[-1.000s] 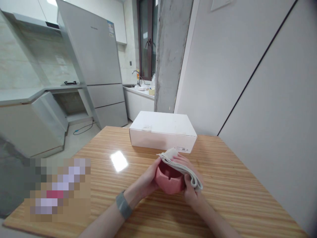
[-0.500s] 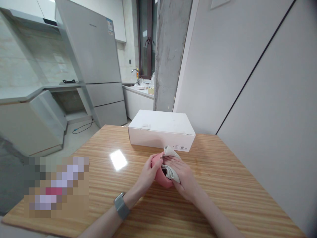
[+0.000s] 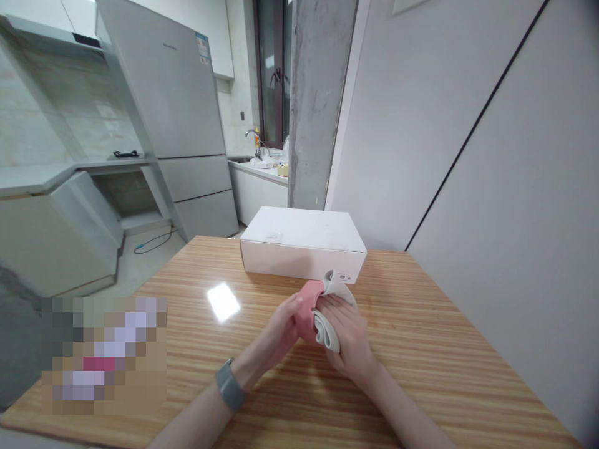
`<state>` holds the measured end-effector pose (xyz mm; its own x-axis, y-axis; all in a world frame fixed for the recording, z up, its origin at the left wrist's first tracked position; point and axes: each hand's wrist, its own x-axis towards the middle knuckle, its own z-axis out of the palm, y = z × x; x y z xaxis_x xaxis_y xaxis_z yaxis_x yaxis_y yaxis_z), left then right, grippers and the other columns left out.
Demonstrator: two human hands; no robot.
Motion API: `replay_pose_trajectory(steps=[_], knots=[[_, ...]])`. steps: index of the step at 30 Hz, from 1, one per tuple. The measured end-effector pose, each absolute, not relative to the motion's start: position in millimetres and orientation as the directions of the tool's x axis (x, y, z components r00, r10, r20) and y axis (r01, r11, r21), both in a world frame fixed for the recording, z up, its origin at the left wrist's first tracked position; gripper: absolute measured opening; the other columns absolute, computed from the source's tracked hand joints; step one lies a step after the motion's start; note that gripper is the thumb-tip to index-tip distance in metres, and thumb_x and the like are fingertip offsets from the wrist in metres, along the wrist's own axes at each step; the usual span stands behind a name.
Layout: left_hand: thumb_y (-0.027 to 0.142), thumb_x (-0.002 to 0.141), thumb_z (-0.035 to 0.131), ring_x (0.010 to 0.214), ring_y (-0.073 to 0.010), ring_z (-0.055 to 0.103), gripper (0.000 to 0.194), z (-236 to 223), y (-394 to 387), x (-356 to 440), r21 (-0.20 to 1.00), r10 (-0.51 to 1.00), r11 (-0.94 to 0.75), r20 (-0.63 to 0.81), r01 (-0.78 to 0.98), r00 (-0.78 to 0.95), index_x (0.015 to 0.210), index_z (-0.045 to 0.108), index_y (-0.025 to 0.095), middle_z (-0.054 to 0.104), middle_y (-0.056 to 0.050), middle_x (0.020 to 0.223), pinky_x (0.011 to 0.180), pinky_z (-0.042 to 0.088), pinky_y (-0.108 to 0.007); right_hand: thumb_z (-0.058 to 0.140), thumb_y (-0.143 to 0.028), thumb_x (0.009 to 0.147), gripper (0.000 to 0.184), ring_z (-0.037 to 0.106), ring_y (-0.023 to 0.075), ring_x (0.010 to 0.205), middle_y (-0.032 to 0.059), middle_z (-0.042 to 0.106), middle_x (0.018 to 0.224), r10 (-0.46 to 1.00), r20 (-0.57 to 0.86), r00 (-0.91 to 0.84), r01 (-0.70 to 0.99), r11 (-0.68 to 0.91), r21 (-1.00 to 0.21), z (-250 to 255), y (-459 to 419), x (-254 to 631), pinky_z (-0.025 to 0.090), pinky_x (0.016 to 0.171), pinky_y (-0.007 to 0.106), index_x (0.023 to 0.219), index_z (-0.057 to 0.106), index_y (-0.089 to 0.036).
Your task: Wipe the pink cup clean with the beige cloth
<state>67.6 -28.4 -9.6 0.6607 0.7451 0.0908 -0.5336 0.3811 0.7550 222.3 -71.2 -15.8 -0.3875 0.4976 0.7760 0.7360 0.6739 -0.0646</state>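
A pink, hollow container [image 3: 306, 305] with smooth sides is above the table, tilted with its mouth toward the right; whether it is a bowl or a cup I cannot tell. My left hand [image 3: 282, 324] grips it from the left side, thumb near the rim and a grey watch band on the wrist. My right hand [image 3: 347, 330] is closed on a folded, pale grey cloth [image 3: 326, 333] and presses it against the container's mouth. Part of the cloth stands up above the fingers. Hand and cloth hide the container's inside.
A white cardboard box [image 3: 304, 246] rests on the wooden table [image 3: 421, 362] just beyond my hands. At the left a blurred-out patch [image 3: 112, 349] covers something on the table. A fridge [image 3: 173, 112], a sink counter and a grey pillar stand behind; a white wall is at the right.
The container has turned, so its dark inside no longer shows. My right hand and the cloth have moved slightly right, and the left fingers have shifted along the container's side.
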Motion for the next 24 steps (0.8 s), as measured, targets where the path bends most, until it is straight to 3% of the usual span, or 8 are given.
replay_pose_trajectory(steps=[4,6,8,11,18,24], knots=[[0.055,0.086,0.044,0.101,-0.0277,0.061,0.055,-8,-18,59,0.803,0.749,0.444,-0.090,-0.397,0.656,0.095,0.069,0.007,0.072,-0.013,0.093,0.097,0.040,-0.038,0.037,-0.030,0.084,0.048,0.063,0.0272,0.105,0.0182,0.067,0.111,0.371,0.732,-0.572,0.624,0.776,0.095,-14,-78,212,0.049,0.095,0.042,0.119,0.055,-0.004],[0.054,0.085,0.046,0.093,-0.0258,0.062,0.049,-9,-13,55,0.911,0.799,0.309,-0.093,-0.274,0.594,0.086,0.070,0.010,0.072,-0.009,0.085,0.094,0.041,-0.037,0.038,-0.027,0.084,0.047,0.063,0.0258,0.105,0.0179,0.067,0.110,0.326,0.713,-0.621,0.578,0.804,0.137,-15,-79,207,0.049,0.095,0.039,0.119,0.056,-0.002],[0.050,0.085,0.048,0.089,-0.0240,0.061,0.042,-8,-10,52,0.988,0.838,0.091,-0.008,-0.126,0.545,0.080,0.070,0.014,0.072,-0.005,0.083,0.091,0.041,-0.034,0.039,-0.026,0.083,0.046,0.063,0.0254,0.106,0.0181,0.067,0.111,0.336,0.706,-0.623,0.568,0.815,0.113,-16,-79,207,0.049,0.095,0.039,0.119,0.056,-0.003],[0.046,0.086,0.047,0.087,-0.0236,0.059,0.038,-7,-6,50,0.996,0.823,-0.089,0.079,-0.009,0.562,0.076,0.070,0.017,0.072,-0.003,0.082,0.088,0.041,-0.033,0.038,-0.028,0.082,0.048,0.063,0.0255,0.106,0.0182,0.067,0.110,0.365,0.700,-0.614,0.564,0.823,0.065,-17,-75,214,0.051,0.093,0.041,0.120,0.055,-0.005],[0.051,0.091,0.037,0.083,-0.0226,0.058,0.049,-9,-7,54,0.982,0.849,-0.179,0.187,-0.063,0.494,0.083,0.069,0.014,0.070,-0.005,0.084,0.083,0.042,-0.033,0.042,-0.024,0.085,0.047,0.063,0.0267,0.105,0.0181,0.066,0.113,0.427,0.686,-0.589,0.620,0.783,0.046,-15,-68,224,0.051,0.092,0.043,0.128,0.048,-0.006],[0.054,0.088,0.045,0.086,-0.0206,0.057,0.045,-11,-15,58,0.980,0.867,-0.137,0.190,-0.146,0.460,0.089,0.067,0.015,0.068,-0.005,0.088,0.082,0.042,-0.030,0.038,-0.024,0.087,0.041,0.064,0.0294,0.096,0.0185,0.067,0.103,0.470,0.769,-0.434,0.737,0.676,0.003,-19,-70,218,0.052,0.086,0.048,0.121,0.052,-0.007]])
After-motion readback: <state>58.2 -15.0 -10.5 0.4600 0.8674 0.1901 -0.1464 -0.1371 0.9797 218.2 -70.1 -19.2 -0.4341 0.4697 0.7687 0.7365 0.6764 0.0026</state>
